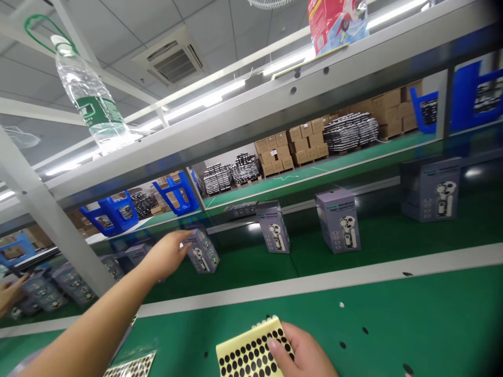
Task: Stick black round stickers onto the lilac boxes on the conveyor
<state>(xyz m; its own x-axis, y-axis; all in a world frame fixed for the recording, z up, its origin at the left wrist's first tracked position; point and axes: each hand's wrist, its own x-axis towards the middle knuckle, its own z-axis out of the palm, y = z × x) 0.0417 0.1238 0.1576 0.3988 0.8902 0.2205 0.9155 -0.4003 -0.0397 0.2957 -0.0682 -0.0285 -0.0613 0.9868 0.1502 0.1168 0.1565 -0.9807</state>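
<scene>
My left hand (165, 255) reaches out over the green conveyor belt (393, 235) and grips a small purple product box (203, 251), which is tilted. My right hand (303, 352) is at the bottom edge, its fingers closed on a yellow sheet of black round stickers (247, 352). More purple boxes stand upright on the belt: one (273, 226) just right of the held box, one (339, 220) further right, and a larger-looking one (431, 189) at the far right.
Another sticker sheet (131, 366) lies on the near table. Several purple boxes (58, 285) crowd the belt at left, where another person's hand (10, 294) shows. A water bottle (90, 99) stands on the overhead shelf. A white upright post (51, 220) is at left.
</scene>
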